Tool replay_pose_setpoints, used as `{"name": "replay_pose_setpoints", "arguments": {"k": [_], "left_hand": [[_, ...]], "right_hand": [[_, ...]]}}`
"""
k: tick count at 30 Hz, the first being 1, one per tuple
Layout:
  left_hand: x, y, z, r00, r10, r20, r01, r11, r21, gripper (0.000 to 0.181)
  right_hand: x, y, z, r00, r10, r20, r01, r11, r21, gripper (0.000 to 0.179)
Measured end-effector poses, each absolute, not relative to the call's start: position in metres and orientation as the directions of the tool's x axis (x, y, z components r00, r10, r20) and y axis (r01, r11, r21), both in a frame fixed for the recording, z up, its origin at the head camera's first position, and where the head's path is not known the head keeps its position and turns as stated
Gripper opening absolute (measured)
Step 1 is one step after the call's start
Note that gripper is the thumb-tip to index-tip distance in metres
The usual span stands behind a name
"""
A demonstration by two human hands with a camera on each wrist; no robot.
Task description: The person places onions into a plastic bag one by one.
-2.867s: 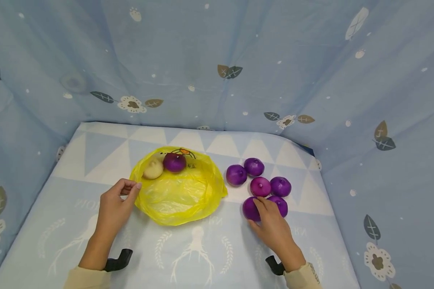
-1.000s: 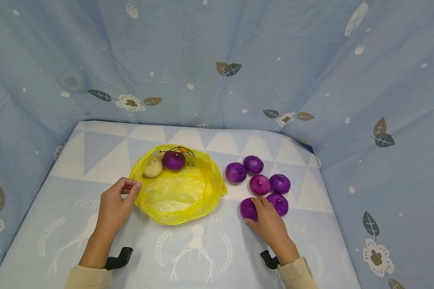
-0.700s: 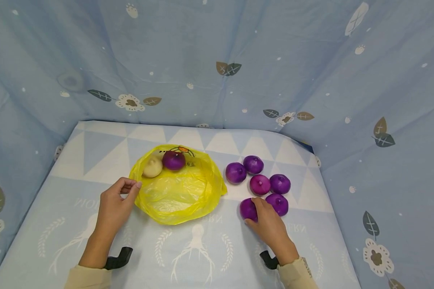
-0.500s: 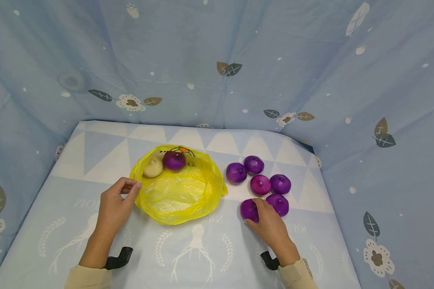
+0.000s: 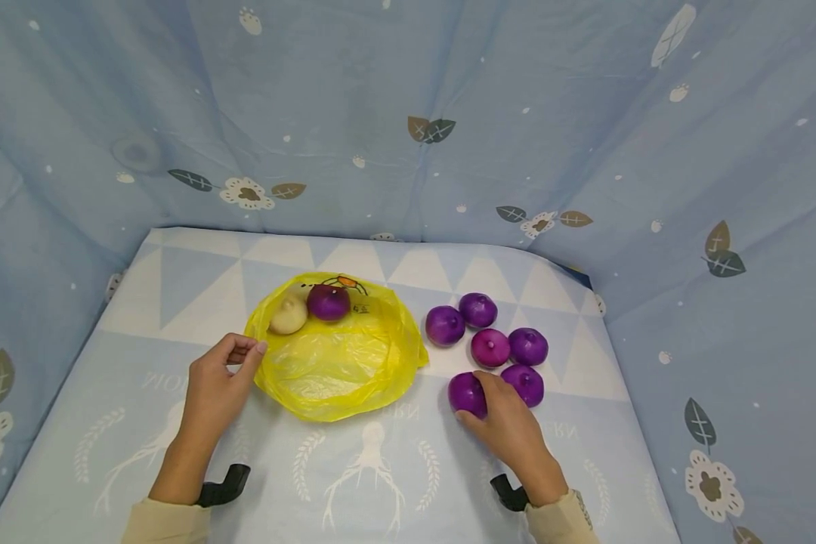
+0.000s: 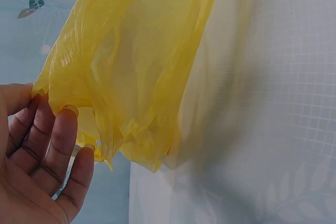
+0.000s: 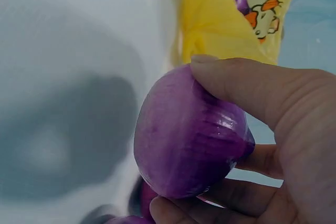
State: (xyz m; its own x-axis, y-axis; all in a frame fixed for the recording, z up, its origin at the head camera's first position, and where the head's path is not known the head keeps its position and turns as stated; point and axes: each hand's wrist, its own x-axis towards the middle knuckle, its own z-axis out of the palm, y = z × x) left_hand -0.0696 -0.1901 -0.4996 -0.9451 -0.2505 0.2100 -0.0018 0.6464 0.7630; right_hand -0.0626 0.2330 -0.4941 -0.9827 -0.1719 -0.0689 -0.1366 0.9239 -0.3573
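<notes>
My left hand [image 5: 219, 385] pinches the left rim of a yellow plastic bag [image 5: 326, 370] between thumb and fingertips. The left wrist view shows the gathered edge of the bag [image 6: 131, 66] at those fingers. The bag's mouth faces up, and inside lie a pale yellow onion [image 5: 289, 315] and a purple onion [image 5: 329, 302]. To the right, my right hand [image 5: 510, 423] grips another purple onion [image 5: 466, 394], thumb on one side and fingers on the other. In the right wrist view this onion [image 7: 189, 135] fills the grasp, its pointed tip toward the palm.
Several more purple onions sit right of the bag, among them a redder one [image 5: 490, 347] and one close by the right hand [image 5: 523, 384]. A patterned cloth covers the table [image 5: 367, 491]. Blue printed curtains [image 5: 353, 113] enclose the back and sides.
The right hand, with its purple onion, has shifted slightly left, widening the gap to the neighbouring onion. The left hand and the bag have stayed put.
</notes>
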Motion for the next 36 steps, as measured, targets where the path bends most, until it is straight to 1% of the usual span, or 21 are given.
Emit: {"name": "replay_pose_setpoints", "arguments": {"k": [6,10,13,23,28,36], "left_hand": [[-0.07,-0.19,-0.499,-0.947,-0.253,0.2,-0.012,0.649,0.761,0.019],[-0.071,-0.19,-0.497,-0.948,-0.255,0.193,-0.019,0.648,0.762,0.018],[-0.071,-0.189,-0.497,-0.95,-0.248,0.192,-0.016,0.648,0.761,0.018],[-0.073,-0.189,-0.497,-0.952,-0.238,0.192,-0.007,0.645,0.764,0.02],[-0.072,-0.189,-0.498,-0.952,-0.235,0.197,-0.001,0.645,0.764,0.019],[-0.072,-0.189,-0.498,-0.951,-0.235,0.2,0.002,0.643,0.765,0.019]], "right_hand": [[-0.063,0.227,-0.479,-0.974,-0.225,0.012,-0.215,0.911,-0.351,0.07],[-0.064,0.22,-0.466,-0.959,-0.272,0.08,-0.283,0.894,-0.346,0.069],[-0.066,0.213,-0.457,-0.948,-0.301,0.106,-0.319,0.885,-0.338,0.069],[-0.077,0.18,-0.437,-0.913,-0.392,0.118,-0.406,0.834,-0.374,0.075],[-0.084,0.164,-0.431,-0.876,-0.467,0.124,-0.478,0.802,-0.358,0.073],[-0.094,0.139,-0.429,-0.819,-0.565,0.094,-0.562,0.761,-0.325,0.071]]}}
